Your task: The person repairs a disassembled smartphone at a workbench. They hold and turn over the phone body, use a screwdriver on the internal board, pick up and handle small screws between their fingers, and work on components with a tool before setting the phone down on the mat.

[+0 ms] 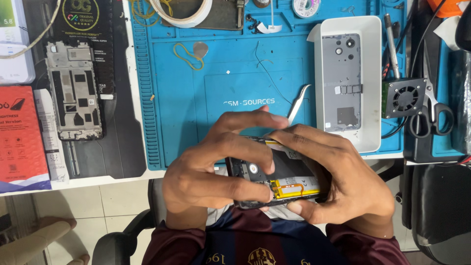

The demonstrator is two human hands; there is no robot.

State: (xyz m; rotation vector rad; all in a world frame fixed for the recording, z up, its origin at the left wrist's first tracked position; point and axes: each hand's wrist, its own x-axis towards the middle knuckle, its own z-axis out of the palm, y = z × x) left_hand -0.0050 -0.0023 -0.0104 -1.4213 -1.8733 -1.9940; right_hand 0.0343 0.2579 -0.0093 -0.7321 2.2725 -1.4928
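Just below the blue work mat (pixel 221 73), both hands are gripping an opened phone (pixel 274 179): the left hand (pixel 206 172) is clamping its left end, the right hand (pixel 338 181) its right end. Tweezers (pixel 298 104) are lying on the mat; a white tray (pixel 373 83) is sitting at its right, a bare phone frame (pixel 73 91) beyond its left edge.

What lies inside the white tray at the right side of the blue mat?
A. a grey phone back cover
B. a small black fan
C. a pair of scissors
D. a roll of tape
A: the white tray holds a grey phone back cover with camera holes at its top.
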